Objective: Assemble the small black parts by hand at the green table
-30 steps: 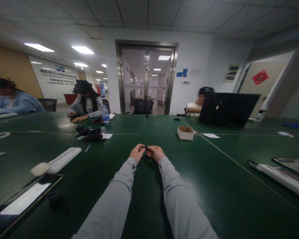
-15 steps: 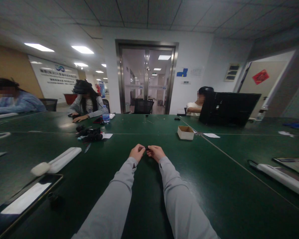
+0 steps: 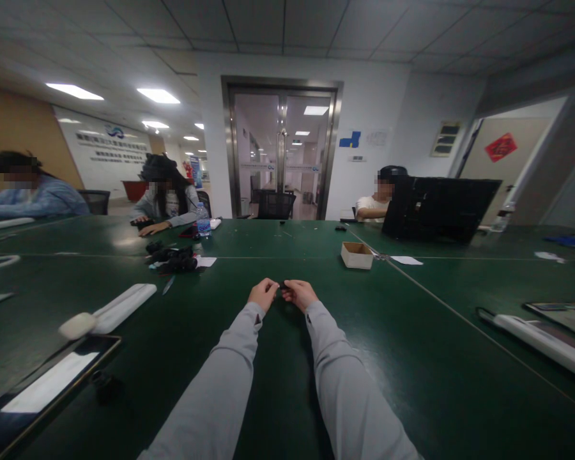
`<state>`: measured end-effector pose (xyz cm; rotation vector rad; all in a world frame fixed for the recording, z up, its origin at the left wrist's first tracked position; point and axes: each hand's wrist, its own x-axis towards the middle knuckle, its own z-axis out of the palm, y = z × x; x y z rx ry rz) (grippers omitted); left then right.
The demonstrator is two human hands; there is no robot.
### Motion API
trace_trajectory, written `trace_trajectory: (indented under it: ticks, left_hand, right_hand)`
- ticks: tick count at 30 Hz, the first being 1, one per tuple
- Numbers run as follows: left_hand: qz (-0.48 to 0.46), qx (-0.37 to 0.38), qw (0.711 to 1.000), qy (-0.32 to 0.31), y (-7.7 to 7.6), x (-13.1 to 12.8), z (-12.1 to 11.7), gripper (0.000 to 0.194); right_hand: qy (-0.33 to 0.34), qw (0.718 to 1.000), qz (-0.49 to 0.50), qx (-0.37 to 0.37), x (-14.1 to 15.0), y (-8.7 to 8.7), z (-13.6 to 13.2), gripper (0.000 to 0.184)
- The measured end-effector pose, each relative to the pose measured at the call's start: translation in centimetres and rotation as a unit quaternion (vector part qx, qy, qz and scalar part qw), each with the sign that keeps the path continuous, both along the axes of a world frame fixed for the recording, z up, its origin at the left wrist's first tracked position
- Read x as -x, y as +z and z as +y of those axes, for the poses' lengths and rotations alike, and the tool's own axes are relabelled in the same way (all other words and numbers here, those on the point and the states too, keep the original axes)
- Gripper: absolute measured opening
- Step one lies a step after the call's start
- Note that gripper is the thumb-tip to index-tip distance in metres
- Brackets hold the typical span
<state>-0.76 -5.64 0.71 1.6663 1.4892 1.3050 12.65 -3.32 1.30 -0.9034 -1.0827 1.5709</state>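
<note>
Both my hands meet near the middle of the green table point(image 3: 211, 358), arms stretched forward in grey sleeves. Between the fingertips is a small black piece point(image 3: 282, 285), too small to name. My right hand point(image 3: 301, 294) is closed on it, thumb and fingers pinched together. My left hand point(image 3: 263, 294) is closed in a pinch at the piece's left end, where a tiny pale spot shows; what exactly it grips cannot be made out. Ahead and to the right stands a small open cardboard box point(image 3: 357, 257).
Left lie a phone-like device point(image 3: 52, 377), a small black part point(image 3: 103, 383), a long white object point(image 3: 124, 308) and a heap of black items point(image 3: 172, 257) near a water bottle point(image 3: 203, 220). A monitor point(image 3: 441, 207) stands at right. Several people sit around the table.
My hands stay in almost the same place, with only a slight shift of the left fingers at the black piece. The person behind the monitor has moved slightly.
</note>
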Motion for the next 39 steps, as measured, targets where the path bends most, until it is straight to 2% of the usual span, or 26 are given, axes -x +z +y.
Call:
trace_trajectory:
  ticks: [9, 12, 14, 17, 22, 24, 27, 30, 32, 34, 37, 38, 39]
  left_hand:
    - [0.010, -0.010, 1.000, 0.005, 0.2, -0.1, -0.2, 0.025]
    - [0.002, -0.025, 1.000, 0.014, 0.1, 0.0, 0.0, 0.024]
    - [-0.001, -0.037, 0.999, 0.028, -0.2, 0.2, 0.4, 0.024]
    - [0.007, -0.059, 0.997, 0.045, -0.8, 0.6, 1.1, 0.026]
    - [0.061, -0.092, 0.993, 0.040, -1.2, 0.6, 1.6, 0.025]
    - [0.070, -0.078, 0.994, 0.036, -1.1, 0.4, 1.3, 0.024]
    - [0.059, -0.040, 0.996, 0.045, -0.7, 0.2, 0.7, 0.026]
    - [0.046, -0.008, 0.999, 0.023, -0.3, -0.2, -0.7, 0.028]
    - [0.037, 0.013, 0.999, -0.037, 0.3, -0.6, -2.4, 0.031]
    - [0.055, 0.027, 0.991, -0.117, 1.3, -0.9, -4.8, 0.036]
    - [0.178, -0.004, 0.956, -0.232, 4.1, -0.1, -9.5, 0.039]
    - [0.224, -0.021, 0.944, -0.242, 5.3, 0.8, -11.2, 0.038]
    - [0.257, -0.036, 0.941, -0.216, 6.4, 2.1, -12.8, 0.036]
  right_hand:
    - [-0.004, 1.000, -0.019, -0.012, 0.1, -0.2, 0.1, 0.008]
    - [-0.009, 0.998, -0.050, -0.030, 0.3, -0.3, 0.1, 0.023]
    - [0.020, 0.995, -0.077, -0.059, 0.5, -0.3, 0.1, 0.031]
    - [0.066, 0.984, -0.136, -0.097, 0.8, -0.3, 0.1, 0.023]
    - [0.041, 0.955, -0.253, -0.148, 1.3, -0.3, -0.2, 0.009]
    - [0.055, 0.958, -0.246, -0.135, 1.6, -0.1, -0.5, 0.011]
    - [0.084, 0.974, -0.182, -0.105, 2.0, 0.2, -1.2, 0.021]
    - [0.099, 0.976, -0.162, -0.103, 1.6, 0.5, -2.0, 0.024]
    - [0.109, 0.973, -0.170, -0.115, 0.6, 0.6, -2.8, 0.023]
    - [0.112, 0.970, -0.182, -0.116, -1.1, 0.8, -3.9, 0.032]
    - [0.115, 0.970, -0.193, -0.098, -5.1, 1.3, -6.5, 0.045]
    - [0.110, 0.970, -0.199, -0.088, -6.8, 1.6, -7.7, 0.047]
    - [0.100, 0.970, -0.208, -0.081, -8.7, 2.0, -9.0, 0.048]
